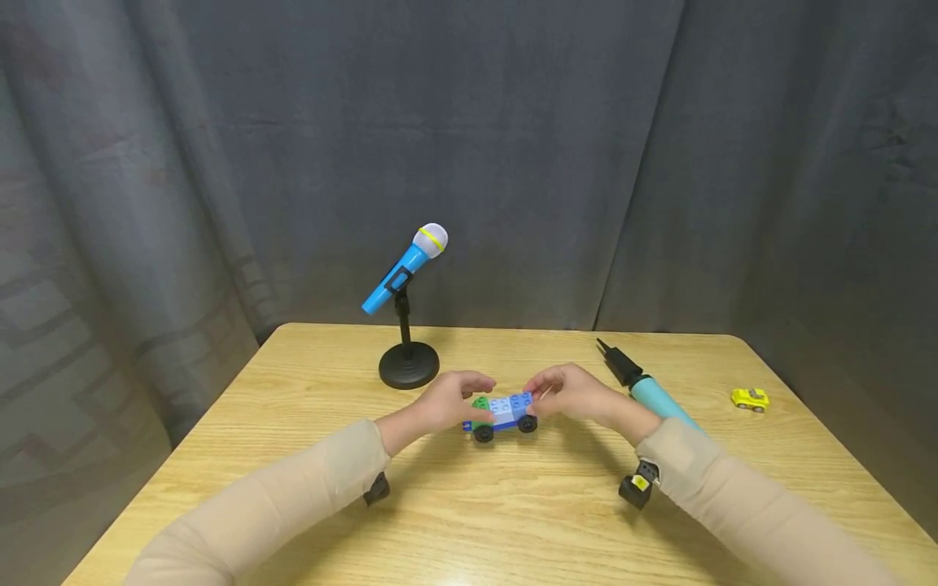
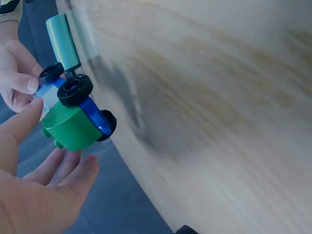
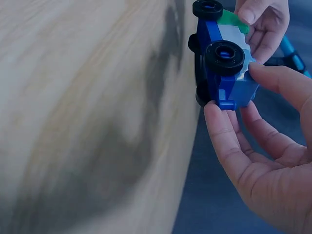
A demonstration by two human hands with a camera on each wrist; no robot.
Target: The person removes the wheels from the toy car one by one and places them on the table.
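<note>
Between both hands is a toy car [image 1: 502, 411] built of bricks on a blue wheeled base, with black wheels. A rounded green brick [image 2: 73, 129] tops one end, light blue and blue bricks the rest. My right hand [image 1: 575, 395] pinches the blue end, its thumb on the brick side and fingertips at the base's end. Around the green end stands my left hand [image 1: 445, 400], thumb and fingers spread apart with a gap showing in the left wrist view. Whether its thumb touches the brick, I cannot tell.
Behind the left hand a blue toy microphone [image 1: 396, 280] leans on a black stand [image 1: 409, 365]. A turquoise pump-like tube [image 1: 662, 401] with a black nozzle lies behind the right forearm. Farther right sits a small yellow car [image 1: 751, 399]. Grey curtains hang beyond the wooden table [image 1: 484, 521].
</note>
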